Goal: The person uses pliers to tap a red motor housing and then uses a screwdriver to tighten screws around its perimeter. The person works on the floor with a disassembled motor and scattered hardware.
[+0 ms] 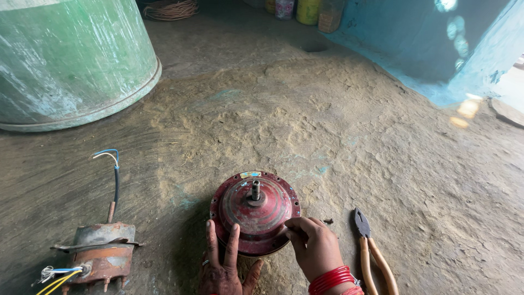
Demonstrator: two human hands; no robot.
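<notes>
Hands on red motor cover — pliers beside.

The round red motor cover looks like painted metal, its ridged face dull, scuffed and worn to a darker tone in places, with a bare grey metal shaft standing at its middle. The other motor part is rusty, matt metal, brown and orange, with plastic-coated wires in blue, white, yellow and black. The pliers have dark, unpolished metal tips and smooth tan handles, probably plastic or rubber. The floor is rough, hard-packed earth dusted with loose sandy grit. The big green tank has a streaked, scratched, faintly shiny skin. Glossy red bangles ring one wrist.
</notes>
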